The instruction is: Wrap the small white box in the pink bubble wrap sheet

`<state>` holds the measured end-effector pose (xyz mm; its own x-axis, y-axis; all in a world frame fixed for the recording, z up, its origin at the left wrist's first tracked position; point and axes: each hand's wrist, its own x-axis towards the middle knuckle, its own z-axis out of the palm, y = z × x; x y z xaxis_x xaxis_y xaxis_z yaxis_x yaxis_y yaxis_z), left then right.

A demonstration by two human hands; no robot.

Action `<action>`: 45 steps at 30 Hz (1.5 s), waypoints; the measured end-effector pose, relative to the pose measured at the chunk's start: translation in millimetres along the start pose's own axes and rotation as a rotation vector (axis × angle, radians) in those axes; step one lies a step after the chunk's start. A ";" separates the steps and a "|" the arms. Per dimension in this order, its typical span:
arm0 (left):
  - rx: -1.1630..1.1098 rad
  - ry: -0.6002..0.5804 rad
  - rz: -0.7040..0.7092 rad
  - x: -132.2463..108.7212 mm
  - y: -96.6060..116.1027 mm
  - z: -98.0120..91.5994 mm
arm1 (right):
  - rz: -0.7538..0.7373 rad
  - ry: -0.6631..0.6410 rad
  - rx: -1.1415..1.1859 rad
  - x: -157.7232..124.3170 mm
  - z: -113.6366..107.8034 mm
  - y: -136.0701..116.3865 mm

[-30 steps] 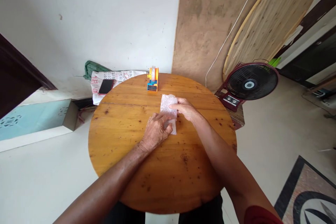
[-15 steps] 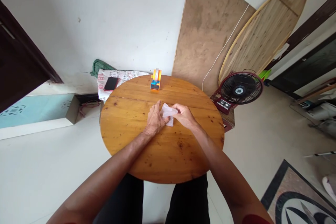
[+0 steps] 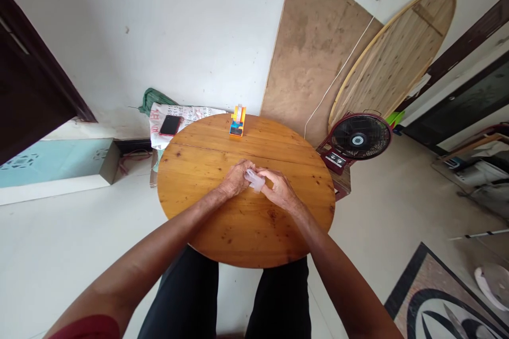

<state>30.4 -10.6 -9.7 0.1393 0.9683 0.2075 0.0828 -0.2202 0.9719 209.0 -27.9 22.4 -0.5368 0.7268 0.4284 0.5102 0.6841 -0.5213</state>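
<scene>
A small, thin, whitish translucent plastic sheet (image 3: 255, 181), folded or crumpled, is between my two hands over the middle of the round wooden table (image 3: 222, 228). My left hand (image 3: 237, 177) has its fingers closed on the left side of the sheet. From the other side my right hand (image 3: 279, 189) grips it, with the thumb below and the fingers curled over the top. The fingertips of both hands meet at the sheet's upper edge and are partly hidden.
An orange and blue tape dispenser (image 3: 237, 122) stands at the table's far edge. Left of the table, a phone (image 3: 170, 125) lies on a printed white sack (image 3: 159, 140). A dark red fan (image 3: 358, 137) stands close by on the right. Wooden boards lean on the wall behind.
My left hand has gone from spread fingers to closed ones. The plastic sheet is now bunched smaller, and my hands have come closer together. The camera view has shifted slightly.
</scene>
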 end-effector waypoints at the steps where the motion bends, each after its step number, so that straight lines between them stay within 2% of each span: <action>1: 0.060 -0.044 0.038 -0.4 3.3 -4.4 | -0.011 -0.010 -0.015 -1.8 -0.8 0.2; 6: 0.496 -0.248 0.337 -16.8 6.7 -30.2 | -0.105 -0.047 -0.135 -16.3 1.2 4.4; 10: 0.824 -0.278 0.448 -33.2 -9.6 -44.8 | -0.115 -0.124 -0.341 -29.7 6.8 1.9; 14: 0.869 -0.313 0.520 -27.4 -16.5 -50.1 | -0.118 -0.146 -0.450 -35.8 12.7 0.7; 18: 0.731 -0.367 0.554 -10.2 -14.4 -46.1 | -0.122 -0.148 -0.439 -34.9 14.5 7.1; 21: 0.523 -0.365 0.460 -5.5 -16.9 -38.3 | -0.123 -0.143 -0.371 -32.1 14.1 12.5; 25: 0.242 -0.217 0.254 -3.5 -16.4 -24.7 | -0.077 -0.060 -0.235 -18.3 13.7 19.1; 28: 0.076 -0.158 0.031 6.3 -6.7 -14.3 | 0.092 0.062 -0.017 3.2 10.3 28.8; 31: -0.047 -0.240 -0.145 18.8 5.5 -5.2 | 0.322 0.040 0.341 24.9 3.9 44.3; 34: -0.074 -0.233 -0.183 25.5 12.5 0.4 | 0.432 -0.052 0.681 34.6 -1.8 59.1; 38: -0.071 -0.185 -0.261 28.8 11.7 -1.5 | 0.416 -0.175 0.953 29.3 -6.8 63.4; 41: -0.085 -0.194 -0.305 31.2 7.2 -6.7 | 0.395 -0.231 0.936 24.8 -8.8 57.7; 45: -0.006 -0.155 -0.234 30.1 4.4 -11.6 | 0.407 -0.157 0.865 25.7 -3.8 52.1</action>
<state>23.6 18.9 2.2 0.2661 0.9630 -0.0417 0.1244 0.0086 0.9922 224.3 26.6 9.1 -0.5437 0.8389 0.0241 0.0397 0.0543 -0.9977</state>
